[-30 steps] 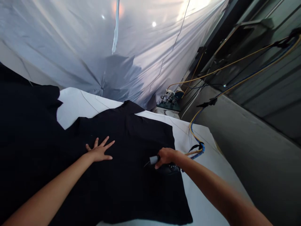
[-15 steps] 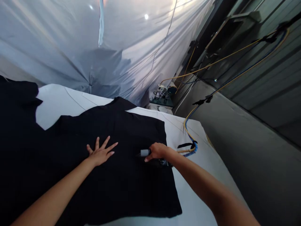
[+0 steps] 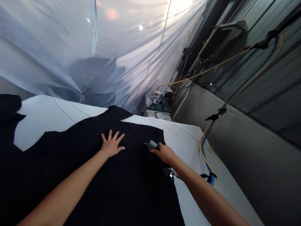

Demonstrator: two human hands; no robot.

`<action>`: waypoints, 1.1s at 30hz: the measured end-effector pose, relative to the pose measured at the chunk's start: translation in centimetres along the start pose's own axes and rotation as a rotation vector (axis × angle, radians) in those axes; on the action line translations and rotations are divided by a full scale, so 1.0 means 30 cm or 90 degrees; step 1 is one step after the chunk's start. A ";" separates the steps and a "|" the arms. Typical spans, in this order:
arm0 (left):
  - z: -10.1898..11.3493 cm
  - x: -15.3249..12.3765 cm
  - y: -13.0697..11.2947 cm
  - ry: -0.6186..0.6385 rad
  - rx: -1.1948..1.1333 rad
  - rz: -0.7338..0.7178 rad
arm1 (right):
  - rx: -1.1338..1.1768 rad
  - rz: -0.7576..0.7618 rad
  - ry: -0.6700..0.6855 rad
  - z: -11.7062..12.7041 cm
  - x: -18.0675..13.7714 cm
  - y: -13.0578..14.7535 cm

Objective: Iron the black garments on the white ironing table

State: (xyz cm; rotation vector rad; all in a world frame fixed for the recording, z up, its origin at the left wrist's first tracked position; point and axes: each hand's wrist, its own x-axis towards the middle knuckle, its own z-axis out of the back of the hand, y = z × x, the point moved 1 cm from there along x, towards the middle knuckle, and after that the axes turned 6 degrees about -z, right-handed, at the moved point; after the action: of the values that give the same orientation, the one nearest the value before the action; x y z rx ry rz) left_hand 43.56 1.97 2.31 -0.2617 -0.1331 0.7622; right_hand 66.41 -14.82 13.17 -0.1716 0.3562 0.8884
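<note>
A black garment (image 3: 127, 175) lies spread flat over a white-covered table (image 3: 185, 138). My left hand (image 3: 110, 146) rests palm down on it with the fingers spread, holding nothing. To its right, my right hand (image 3: 166, 153) is closed around the handle of a steam iron (image 3: 153, 144) over the garment. A grey front part, a pointed tip and a shiny metal rear fitting show. My hand and the dark cloth hide much of the iron's body.
Yellow and blue hoses (image 3: 204, 147) hang from overhead down to the table's right side. A sewing-type machine (image 3: 158, 97) stands beyond the far edge. Translucent plastic sheeting (image 3: 70, 47) hangs behind, and a grey wall (image 3: 246, 138) runs along the right.
The iron has swung round, its tip now pointing further up and away. My left hand has slid to the right and away over the garment. The camera view has shifted slightly.
</note>
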 end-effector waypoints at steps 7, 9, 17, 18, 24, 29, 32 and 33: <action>-0.108 0.027 0.069 0.058 -0.037 0.099 | 0.025 -0.115 -0.051 0.014 0.281 0.084; -0.117 0.028 0.076 0.063 -0.035 0.103 | 0.016 -0.157 -0.050 0.037 0.334 0.049; -0.123 0.034 0.076 0.059 -0.028 0.105 | -0.014 -0.211 -0.034 0.059 0.417 -0.145; -0.124 0.033 0.076 0.060 -0.028 0.105 | -0.013 -0.213 -0.029 0.061 0.419 -0.156; -0.091 0.041 0.059 0.088 -0.038 0.122 | 0.013 -0.172 -0.034 0.097 0.389 -0.111; -0.014 0.107 0.071 0.026 -0.013 0.058 | 0.008 -0.109 -0.026 0.076 0.393 -0.001; -0.013 0.143 0.127 0.055 -0.015 0.040 | 0.001 -0.107 -0.010 0.049 0.425 0.021; -0.022 0.150 0.148 0.076 -0.026 0.057 | -0.004 -0.108 -0.012 0.044 0.436 0.018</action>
State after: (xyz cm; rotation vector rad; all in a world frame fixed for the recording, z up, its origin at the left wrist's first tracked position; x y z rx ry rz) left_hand 43.97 8.05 0.55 -0.3523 -0.0242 0.8313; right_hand 73.84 -4.60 9.51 -0.1959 0.3171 0.7240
